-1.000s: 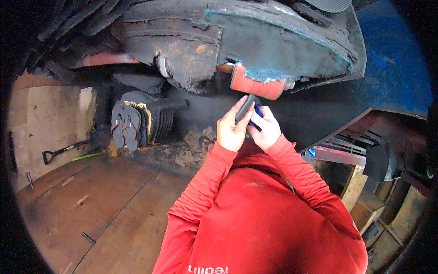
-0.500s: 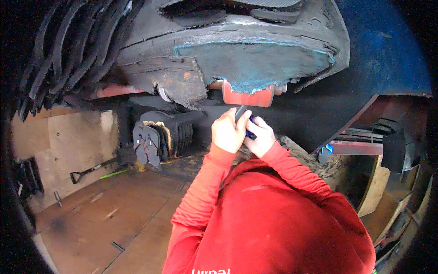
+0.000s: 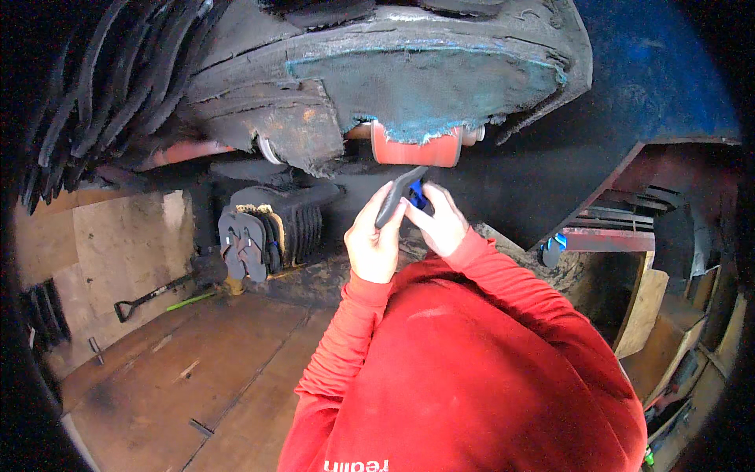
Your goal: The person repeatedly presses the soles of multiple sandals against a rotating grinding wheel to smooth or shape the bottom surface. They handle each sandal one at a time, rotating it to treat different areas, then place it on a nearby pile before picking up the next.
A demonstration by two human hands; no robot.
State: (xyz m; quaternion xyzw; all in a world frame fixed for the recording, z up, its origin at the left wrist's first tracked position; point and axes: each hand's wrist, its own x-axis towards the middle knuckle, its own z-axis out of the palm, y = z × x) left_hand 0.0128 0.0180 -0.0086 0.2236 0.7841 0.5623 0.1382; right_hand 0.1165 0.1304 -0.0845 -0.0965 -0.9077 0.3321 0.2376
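A dark flip-flop [image 3: 399, 194] with a blue strap [image 3: 418, 195] is held on edge between my two hands. My left hand [image 3: 373, 245] grips its near left side, fingers closed round the sole. On the other side my right hand [image 3: 442, 223] pinches it by the strap. The flip-flop's far tip lies just below a red sanding drum [image 3: 417, 151]; whether they touch I cannot tell. Ragged, dusty blue-grey cloth [image 3: 440, 90] hangs over the top of the drum.
Several grey flip-flops [image 3: 244, 244] stand stacked beyond my left arm. Dark soles [image 3: 118, 86] hang at the upper left. A blue-strapped flip-flop [image 3: 554, 252] is at the right, by a red ledge [image 3: 609, 241]. A shovel [image 3: 149, 297] leans on the left wall.
The flip-flop has turned, showing more of its dark sole. My left hand has shifted left and nearer to me; both hands keep hold. The view has tilted slightly.
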